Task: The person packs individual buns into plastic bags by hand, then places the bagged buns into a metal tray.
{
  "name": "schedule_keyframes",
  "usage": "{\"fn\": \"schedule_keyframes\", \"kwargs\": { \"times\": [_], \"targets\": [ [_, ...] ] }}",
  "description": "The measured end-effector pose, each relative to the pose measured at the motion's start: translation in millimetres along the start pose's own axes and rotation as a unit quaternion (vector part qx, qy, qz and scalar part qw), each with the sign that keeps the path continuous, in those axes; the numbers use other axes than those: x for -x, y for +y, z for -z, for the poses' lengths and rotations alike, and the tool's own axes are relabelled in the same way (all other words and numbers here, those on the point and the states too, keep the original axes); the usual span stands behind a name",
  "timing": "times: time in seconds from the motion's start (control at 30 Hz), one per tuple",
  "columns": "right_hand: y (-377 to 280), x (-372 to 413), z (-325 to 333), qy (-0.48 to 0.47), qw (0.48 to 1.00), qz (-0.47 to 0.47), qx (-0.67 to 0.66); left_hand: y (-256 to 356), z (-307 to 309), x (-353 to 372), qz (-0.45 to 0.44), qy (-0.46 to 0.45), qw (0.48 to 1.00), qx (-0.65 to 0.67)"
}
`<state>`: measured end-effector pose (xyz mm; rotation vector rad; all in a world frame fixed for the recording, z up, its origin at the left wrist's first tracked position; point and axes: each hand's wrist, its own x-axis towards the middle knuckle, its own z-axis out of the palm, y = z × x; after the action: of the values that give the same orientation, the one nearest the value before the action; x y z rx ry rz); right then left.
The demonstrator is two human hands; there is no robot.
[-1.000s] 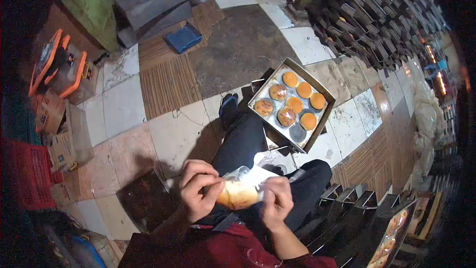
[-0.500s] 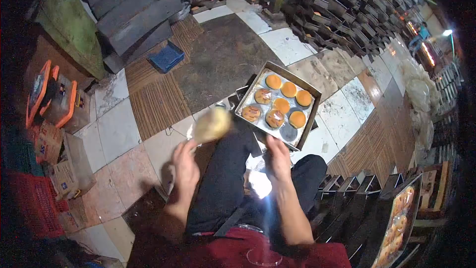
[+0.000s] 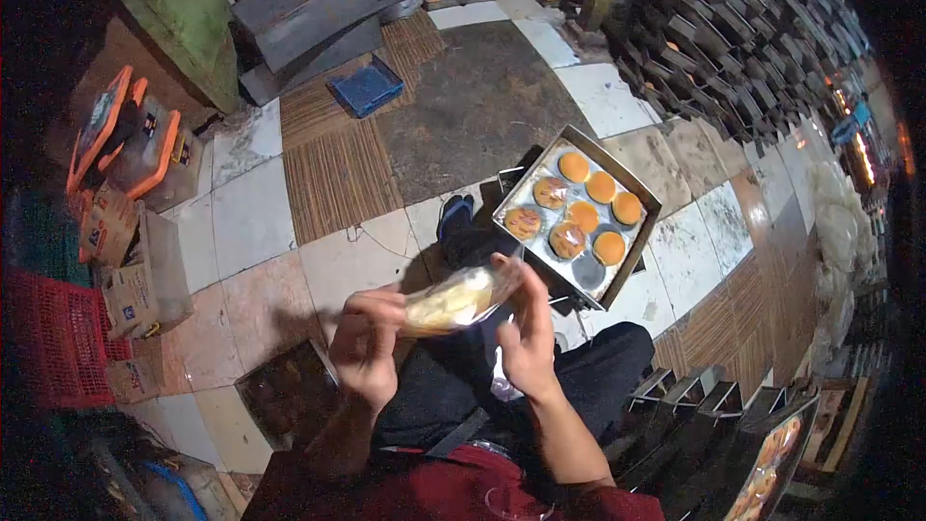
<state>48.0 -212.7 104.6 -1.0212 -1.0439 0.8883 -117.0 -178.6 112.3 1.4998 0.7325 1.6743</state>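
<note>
A pale yellow bun in a clear plastic bag [image 3: 449, 306] spans the gap between my hands, slightly blurred. My left hand [image 3: 367, 352] is closed on its left end, fingers bent over the plastic. At the other end, the curled fingers of my right hand [image 3: 531, 328] grip the bag, with the thumb held lower and apart. Beyond my knees, a square metal tray [image 3: 627, 265] holds several round buns [image 3: 600, 185]. A few of these, such as the bun at the near left [image 3: 522, 223], have shiny printed wrapping. One round dark spot on the tray lining shows without a bun.
Orange-lidded plastic boxes [image 3: 159, 159], cardboard boxes [image 3: 135, 299] and a red crate [image 3: 63, 338] stand on the left. A blue tray [image 3: 367, 87] lies on the floor ahead. Stacked dark trays [image 3: 714, 68] line the far right. Wrapped buns [image 3: 767, 463] sit at lower right.
The yellow bun has come down and right between my hands. My right hand has risen from beside the tray to the bag's end. The view has shifted, so the surroundings sit lower and further right.
</note>
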Motion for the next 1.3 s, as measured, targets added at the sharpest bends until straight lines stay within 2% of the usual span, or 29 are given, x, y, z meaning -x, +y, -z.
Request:
{"fn": "schedule_keyframes", "kwargs": {
  "times": [0.07,0.1,0.13,0.2,0.27,0.33,0.37,0.4,0.43,0.47,0.5,0.53,0.57,0.6,0.63,0.67,0.73,0.77,0.8,0.87,0.9,0.93,1.0,1.03,1.1,1.13,1.2,1.27,1.3],
  "targets": [
    [-6,3,-4,0.028,0.991,-0.120,0.043,9,-12,0,0.032,0.033,0.998,0.051],
    [-6,4,-11,0.084,0.990,-0.105,0.046,11,-11,2,0.116,0.042,0.992,-0.016],
    [-10,7,-10,0.082,0.991,-0.100,0.046,11,-11,1,0.191,0.053,0.977,-0.082],
    [-19,25,-3,0.079,0.985,-0.148,-0.027,8,-12,6,0.153,0.058,0.981,-0.100],
    [-24,30,-3,0.071,0.982,-0.168,-0.050,11,-15,14,0.222,0.113,0.967,0.056],
    [-36,25,-1,0.078,0.946,-0.279,-0.143,16,-16,12,0.239,0.095,0.966,0.032],
    [-37,21,2,0.067,0.962,-0.245,-0.102,19,-18,6,0.265,0.097,0.959,0.029],
    [-60,14,3,0.060,0.970,-0.232,0.030,21,-18,2,0.288,0.100,0.952,0.026],
    [-73,16,5,0.049,0.992,-0.069,0.091,9,-17,8,0.133,0.111,0.984,0.031],
    [-83,23,9,0.037,0.984,0.093,0.151,12,-18,6,0.133,0.112,0.984,0.031],
    [-93,31,14,0.011,0.952,0.187,0.243,18,-20,2,0.066,0.092,0.988,0.109],
    [-91,35,14,0.003,0.938,0.244,0.245,23,-21,-2,-0.002,0.069,0.980,0.188],
    [-80,37,13,0.017,0.936,0.189,0.296,27,-18,-6,0.003,0.002,1.000,-0.027],
    [-61,41,11,0.030,0.929,0.130,0.346,30,-12,-6,0.011,-0.064,0.968,-0.241],
    [-41,39,11,0.050,0.971,-0.005,0.235,17,-11,-2,0.154,-0.051,0.985,-0.066],
    [-39,46,11,0.097,0.974,-0.047,0.201,16,-8,2,0.154,-0.053,0.984,-0.067],
    [-42,56,7,0.114,0.984,0.030,0.135,18,-5,12,0.078,-0.067,0.994,-0.038],
    [-41,62,10,0.078,0.988,0.001,0.130,22,-13,20,0.156,0.009,0.984,0.083],
    [-46,55,8,0.034,0.993,-0.033,0.107,23,-17,20,0.153,0.006,0.985,0.083],
    [-44,52,5,0.044,0.981,-0.189,0.021,23,-21,19,0.218,0.027,0.973,-0.070],
    [-46,45,6,0.055,0.973,-0.221,0.042,23,-14,14,0.216,-0.041,0.968,-0.126],
    [-47,36,9,0.043,0.960,-0.276,0.027,21,-14,16,0.217,-0.040,0.967,-0.126],
    [-57,24,12,0.007,0.949,-0.315,-0.031,16,-14,19,0.109,-0.053,0.982,-0.145],
    [-52,25,13,0.009,0.949,-0.314,-0.032,18,-12,15,0.109,-0.055,0.982,-0.144],
    [-31,30,19,0.049,0.983,-0.175,0.026,24,-6,9,0.128,-0.114,0.951,-0.258],
    [-24,27,19,0.124,0.984,-0.124,0.020,23,-11,10,0.129,-0.114,0.951,-0.257],
    [-24,23,6,0.244,0.933,-0.148,-0.217,18,-26,16,0.213,0.073,0.959,-0.175],
    [-29,16,-4,0.241,0.927,-0.173,-0.231,16,-25,16,0.226,0.091,0.956,-0.162],
    [-30,15,-6,0.243,0.918,-0.198,-0.243,19,-24,13,0.251,0.069,0.953,-0.154]
  ]
}}
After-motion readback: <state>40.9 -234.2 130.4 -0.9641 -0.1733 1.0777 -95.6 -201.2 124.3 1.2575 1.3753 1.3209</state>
